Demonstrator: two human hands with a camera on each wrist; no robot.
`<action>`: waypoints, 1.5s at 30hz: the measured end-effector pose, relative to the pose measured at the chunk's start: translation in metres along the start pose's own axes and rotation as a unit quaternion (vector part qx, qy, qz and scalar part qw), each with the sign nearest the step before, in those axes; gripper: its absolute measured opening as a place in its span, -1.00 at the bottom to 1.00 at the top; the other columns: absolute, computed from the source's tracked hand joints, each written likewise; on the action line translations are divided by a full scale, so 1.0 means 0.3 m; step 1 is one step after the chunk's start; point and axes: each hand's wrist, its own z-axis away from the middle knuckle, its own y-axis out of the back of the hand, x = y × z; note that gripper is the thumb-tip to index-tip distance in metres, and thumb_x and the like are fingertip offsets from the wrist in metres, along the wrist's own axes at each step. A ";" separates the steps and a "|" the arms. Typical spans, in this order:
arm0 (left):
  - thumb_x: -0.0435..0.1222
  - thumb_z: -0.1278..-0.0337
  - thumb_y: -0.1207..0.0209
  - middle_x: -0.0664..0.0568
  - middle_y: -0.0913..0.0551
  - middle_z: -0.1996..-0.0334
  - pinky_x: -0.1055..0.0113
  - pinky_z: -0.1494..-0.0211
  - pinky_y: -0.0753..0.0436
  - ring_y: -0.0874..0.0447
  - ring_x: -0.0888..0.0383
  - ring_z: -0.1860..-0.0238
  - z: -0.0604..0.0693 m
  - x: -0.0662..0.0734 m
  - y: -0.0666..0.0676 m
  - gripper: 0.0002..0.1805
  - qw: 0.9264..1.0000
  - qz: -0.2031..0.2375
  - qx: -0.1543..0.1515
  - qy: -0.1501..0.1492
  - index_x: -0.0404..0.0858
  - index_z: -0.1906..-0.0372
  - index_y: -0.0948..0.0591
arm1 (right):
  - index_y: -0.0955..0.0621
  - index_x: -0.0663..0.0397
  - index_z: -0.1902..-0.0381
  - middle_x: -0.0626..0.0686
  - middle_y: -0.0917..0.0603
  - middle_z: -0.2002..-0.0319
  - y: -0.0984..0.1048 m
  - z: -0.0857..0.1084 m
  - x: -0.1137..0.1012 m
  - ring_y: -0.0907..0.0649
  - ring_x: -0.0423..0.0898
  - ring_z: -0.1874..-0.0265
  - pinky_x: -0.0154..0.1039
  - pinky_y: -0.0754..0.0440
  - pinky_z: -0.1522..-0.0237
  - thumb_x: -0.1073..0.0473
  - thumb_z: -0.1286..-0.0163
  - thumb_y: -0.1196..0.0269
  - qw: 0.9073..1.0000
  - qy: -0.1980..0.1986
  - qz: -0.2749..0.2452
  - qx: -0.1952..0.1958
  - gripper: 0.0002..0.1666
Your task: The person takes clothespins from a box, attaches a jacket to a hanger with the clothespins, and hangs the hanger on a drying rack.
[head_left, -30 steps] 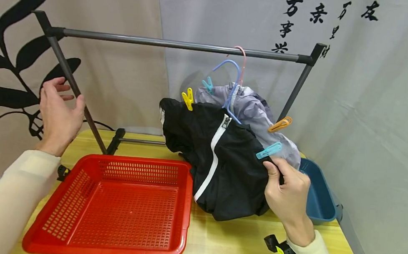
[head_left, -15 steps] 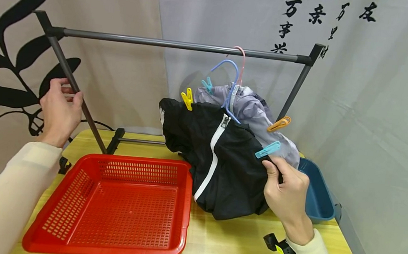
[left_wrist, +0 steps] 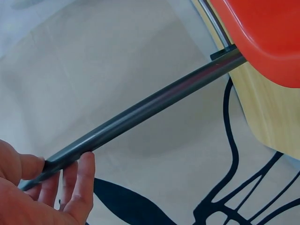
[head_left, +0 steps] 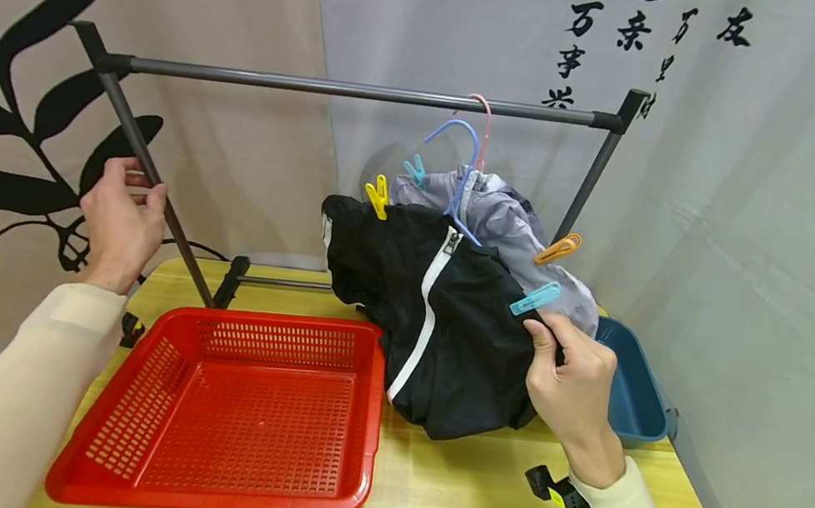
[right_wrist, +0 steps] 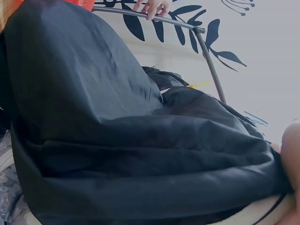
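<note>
A black jacket (head_left: pixel 473 337) with a white zip hangs on a blue hanger (head_left: pixel 474 148), whose hook appears below the top rail. My right hand (head_left: pixel 574 382) pinches the jacket's right side just under a light-blue clothespin (head_left: pixel 535 299). A yellow clothespin (head_left: pixel 378 197) sits on its other shoulder. In the right wrist view the black cloth (right_wrist: pixel 131 140) fills most of the picture. At far left, my left hand (head_left: pixel 123 222) holds the slanted left post (left_wrist: pixel 140 112) of the grey clothes rack (head_left: pixel 351 90), thumb on one side and fingers on the other.
Behind the jacket, a grey garment (head_left: pixel 517 216) hangs from a pink hanger (head_left: pixel 485 129) hooked over the rail, with an orange clothespin (head_left: pixel 557 249). A red basket (head_left: pixel 366 417) stands front left on the wooden table (head_left: pixel 455 494). A blue bin (head_left: pixel 637 389) stands at the right.
Over the last second my left hand has come onto the post, its fingers now around it. The right hand and the jacket stay almost still.
</note>
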 end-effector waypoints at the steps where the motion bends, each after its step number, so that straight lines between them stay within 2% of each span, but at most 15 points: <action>1: -0.14 -0.91 -0.07 -0.25 -0.65 -0.59 -0.24 -0.55 -0.76 -0.78 -0.26 -0.45 0.001 0.000 -0.001 -0.41 1.000 -0.001 0.000 0.000 -0.19 -0.78 -0.37 | -0.83 0.37 0.18 0.24 -0.89 0.35 0.000 0.000 0.000 -0.71 0.06 0.59 -0.27 -0.64 0.43 0.49 -0.47 -0.48 1.000 -0.005 -0.002 -0.002 -0.97; 8: -0.16 -0.91 -0.08 -0.27 -0.67 -0.56 -0.27 -0.54 -0.76 -0.79 -0.27 -0.41 0.006 0.004 -0.003 -0.42 1.000 -0.001 0.002 -0.004 -0.19 -0.77 -0.39 | -0.82 0.42 0.16 0.26 -0.83 0.43 -0.005 -0.007 0.003 -0.56 0.02 0.69 -0.27 -0.47 0.56 0.48 -0.51 -0.47 1.000 -0.017 0.000 -0.007 -0.98; 20: -0.13 -0.91 -0.08 -0.24 -0.70 -0.53 -0.10 -0.52 -0.81 -0.80 -0.22 -0.35 0.003 -0.011 -0.003 -0.43 1.000 -0.007 0.012 -0.008 -0.16 -0.77 -0.40 | -0.83 0.41 0.13 0.30 -0.89 0.35 -0.051 -0.066 0.005 -0.78 0.20 0.55 0.03 -0.68 0.43 0.51 -0.50 -0.47 1.000 -0.008 0.014 0.000 -0.95; 23: -0.14 -0.91 -0.08 -0.25 -0.70 -0.53 -0.10 -0.53 -0.81 -0.80 -0.24 -0.35 0.005 -0.011 -0.002 -0.43 1.000 -0.006 0.013 -0.007 -0.16 -0.77 -0.41 | -0.82 0.41 0.13 0.28 -0.86 0.40 -0.061 -0.085 0.002 -0.78 0.18 0.55 0.03 -0.68 0.42 0.47 -0.54 -0.47 1.000 -0.005 0.019 -0.003 -0.97; 28: -0.17 -0.90 -0.09 -0.28 -0.71 -0.52 -0.19 -0.53 -0.79 -0.81 -0.27 -0.35 0.006 -0.007 -0.003 -0.44 1.000 -0.004 0.015 -0.014 -0.19 -0.76 -0.42 | -0.81 0.41 0.11 0.27 -0.81 0.46 -0.079 -0.118 -0.004 -0.71 0.13 0.58 0.01 -0.63 0.47 0.41 -0.59 -0.46 1.000 -0.003 0.026 -0.005 -0.92; 34: -0.18 -0.90 -0.10 -0.30 -0.70 -0.51 -0.30 -0.51 -0.77 -0.81 -0.30 -0.36 0.005 0.000 -0.004 -0.44 1.000 -0.006 0.015 -0.020 -0.22 -0.75 -0.42 | -0.82 0.38 0.11 0.29 -0.84 0.39 -0.100 -0.158 -0.021 -0.77 0.18 0.51 0.10 -0.70 0.41 0.32 -0.68 -0.42 0.999 -0.011 0.031 -0.002 -0.84; 40: -0.19 -0.90 -0.10 -0.31 -0.70 -0.51 -0.34 -0.49 -0.77 -0.82 -0.32 -0.37 0.003 -0.003 -0.005 -0.44 1.000 -0.002 0.014 -0.025 -0.22 -0.75 -0.42 | -0.81 0.38 0.08 0.31 -0.85 0.36 -0.121 -0.197 -0.032 -0.80 0.23 0.48 0.13 -0.78 0.37 0.26 -0.73 -0.39 0.999 -0.006 0.035 -0.009 -0.77; 45: -0.18 -0.90 -0.11 -0.31 -0.71 -0.51 -0.34 -0.48 -0.77 -0.82 -0.32 -0.36 0.004 -0.007 -0.004 -0.44 1.000 -0.004 0.015 -0.023 -0.22 -0.75 -0.42 | -0.81 0.37 0.07 0.30 -0.88 0.29 -0.151 -0.227 -0.036 -0.83 0.23 0.44 0.15 -0.82 0.29 0.24 -0.75 -0.37 1.000 -0.005 0.016 -0.013 -0.76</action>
